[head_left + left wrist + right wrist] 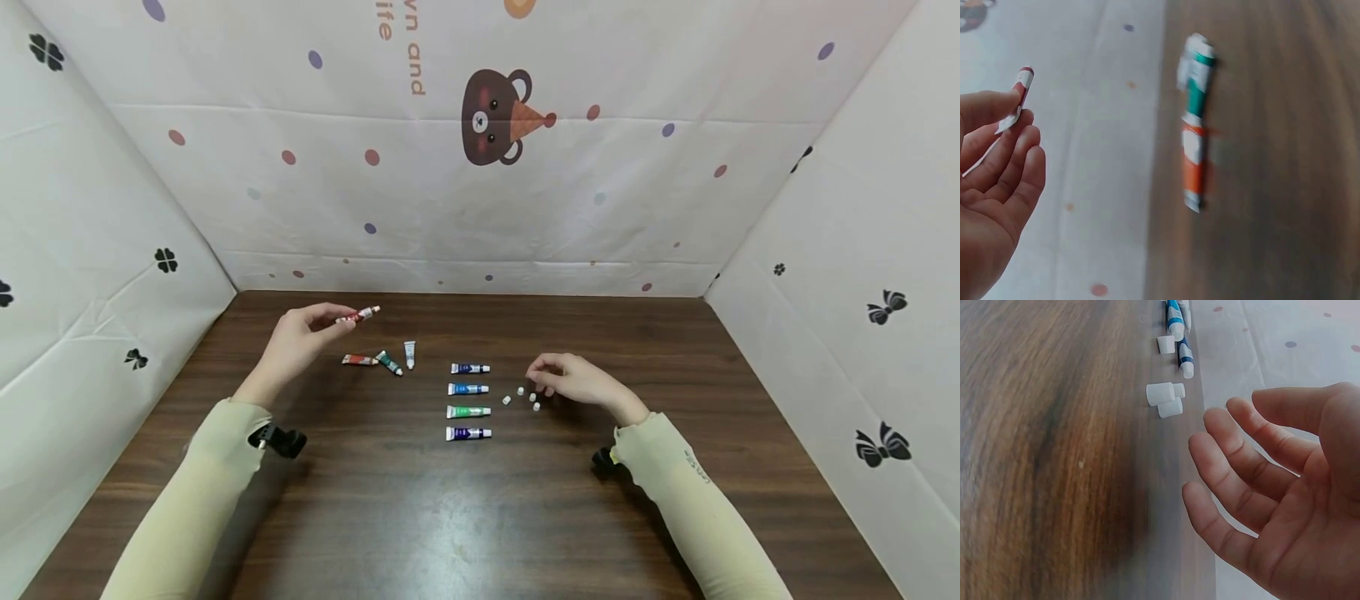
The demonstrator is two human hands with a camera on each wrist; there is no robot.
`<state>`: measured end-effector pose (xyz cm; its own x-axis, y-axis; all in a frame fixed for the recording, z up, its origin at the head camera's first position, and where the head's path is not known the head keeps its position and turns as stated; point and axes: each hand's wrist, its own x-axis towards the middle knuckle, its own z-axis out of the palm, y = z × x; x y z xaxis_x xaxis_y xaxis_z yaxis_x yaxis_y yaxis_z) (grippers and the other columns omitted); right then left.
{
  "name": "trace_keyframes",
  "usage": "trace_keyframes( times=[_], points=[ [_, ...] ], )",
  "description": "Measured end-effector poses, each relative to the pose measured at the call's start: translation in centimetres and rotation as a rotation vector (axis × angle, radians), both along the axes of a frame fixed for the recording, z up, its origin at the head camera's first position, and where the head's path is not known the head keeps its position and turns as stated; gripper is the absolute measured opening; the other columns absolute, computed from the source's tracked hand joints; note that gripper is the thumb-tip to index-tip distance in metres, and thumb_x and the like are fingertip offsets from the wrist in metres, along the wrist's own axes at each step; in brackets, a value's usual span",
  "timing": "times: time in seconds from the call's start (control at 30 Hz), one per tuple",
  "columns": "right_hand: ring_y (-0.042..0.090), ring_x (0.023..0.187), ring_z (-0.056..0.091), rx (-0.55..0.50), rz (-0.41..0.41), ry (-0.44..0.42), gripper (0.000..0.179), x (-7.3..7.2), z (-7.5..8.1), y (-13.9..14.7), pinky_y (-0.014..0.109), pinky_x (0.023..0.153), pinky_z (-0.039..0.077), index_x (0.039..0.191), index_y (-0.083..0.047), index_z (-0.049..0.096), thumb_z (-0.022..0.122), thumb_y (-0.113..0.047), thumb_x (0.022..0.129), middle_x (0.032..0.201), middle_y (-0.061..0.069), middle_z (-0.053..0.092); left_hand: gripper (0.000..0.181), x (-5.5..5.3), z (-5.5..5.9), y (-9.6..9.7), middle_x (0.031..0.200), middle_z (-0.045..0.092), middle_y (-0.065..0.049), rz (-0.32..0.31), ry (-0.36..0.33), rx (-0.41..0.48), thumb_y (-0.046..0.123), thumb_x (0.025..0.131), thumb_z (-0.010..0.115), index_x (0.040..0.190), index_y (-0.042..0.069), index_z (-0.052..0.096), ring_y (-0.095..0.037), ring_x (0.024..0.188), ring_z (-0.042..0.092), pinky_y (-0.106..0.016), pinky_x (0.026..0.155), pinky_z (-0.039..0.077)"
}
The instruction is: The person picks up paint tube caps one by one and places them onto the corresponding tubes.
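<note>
My left hand (303,333) pinches a dark red paint tube (1022,87) between thumb and fingers, raised above the table's back left. Below it lie an orange-red tube (360,360), a dark green tube (389,363) and a white-silver tube (410,355). My right hand (573,379) hovers beside several small white caps (1160,394), its fingers loosely bent with nothing between them. Left of the caps, a column of tubes lies flat: a dark blue tube (470,368), a blue tube (468,389), a green tube (468,412) and a violet tube (468,433).
The brown wooden table (375,517) meets a white printed cloth backdrop (420,200) at its back edge. Similar white sheets (825,333) stand along the left and right sides. Each wrist carries a black camera mount (279,440).
</note>
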<state>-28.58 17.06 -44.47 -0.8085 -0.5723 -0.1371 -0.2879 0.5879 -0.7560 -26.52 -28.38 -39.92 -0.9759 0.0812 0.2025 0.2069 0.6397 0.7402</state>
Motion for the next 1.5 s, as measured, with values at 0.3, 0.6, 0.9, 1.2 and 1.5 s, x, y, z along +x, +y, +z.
trace_keyframes(
  times=[0.3,0.6,0.9,1.2,1.5],
  points=[
    [0.021,0.082,0.065,-0.001,-0.007,0.030,0.023,-0.1,-0.1,0.1,0.033,0.068,0.053,0.115,-0.005,0.067,0.056,-0.024,0.105,0.096,0.005,0.069,0.034,0.6,3.0,2.1,0.106,0.073,-0.004,-0.019,0.074,0.077,0.042,0.095,0.070,0.119,0.017,0.074,-0.016,0.089,0.066,-0.024,0.072,0.049],
    [0.015,0.085,0.059,0.084,0.012,0.195,0.014,0.3,-0.4,-1.0,0.036,0.078,0.049,0.108,-0.009,0.070,0.064,-0.019,0.100,0.098,0.000,0.066,0.031,0.8,3.2,3.8,0.105,0.074,-0.006,-0.095,0.079,0.079,0.036,0.096,0.071,0.120,0.016,0.074,-0.020,0.090,0.066,-0.024,0.073,0.048],
    [0.015,0.094,0.061,0.152,0.031,0.203,0.017,0.6,-0.9,-2.1,0.039,0.085,0.050,0.111,-0.008,0.071,0.070,-0.016,0.096,0.104,0.002,0.066,0.031,0.6,3.2,5.0,0.101,0.074,-0.009,-0.128,0.051,0.066,0.036,0.096,0.071,0.118,0.016,0.074,-0.030,0.088,0.066,-0.026,0.070,0.047],
    [0.009,0.076,0.058,0.152,0.065,0.207,0.016,0.8,-1.4,-2.7,0.028,0.070,0.050,0.110,-0.005,0.071,0.072,-0.010,0.095,0.090,-0.003,0.064,0.025,2.0,4.9,6.6,0.102,0.073,-0.016,-0.150,0.020,0.070,0.016,0.097,0.070,0.119,0.003,0.072,-0.028,0.089,0.066,-0.025,0.073,0.048],
    [0.006,0.064,0.058,0.158,0.058,0.231,0.009,0.6,-1.6,-2.8,0.026,0.063,0.050,0.104,-0.007,0.072,0.067,-0.007,0.097,0.086,-0.003,0.065,0.030,0.3,2.6,5.7,0.102,0.073,-0.006,-0.166,0.009,0.091,0.033,0.095,0.073,0.119,0.015,0.073,-0.026,0.090,0.066,-0.028,0.072,0.049]
  ],
)
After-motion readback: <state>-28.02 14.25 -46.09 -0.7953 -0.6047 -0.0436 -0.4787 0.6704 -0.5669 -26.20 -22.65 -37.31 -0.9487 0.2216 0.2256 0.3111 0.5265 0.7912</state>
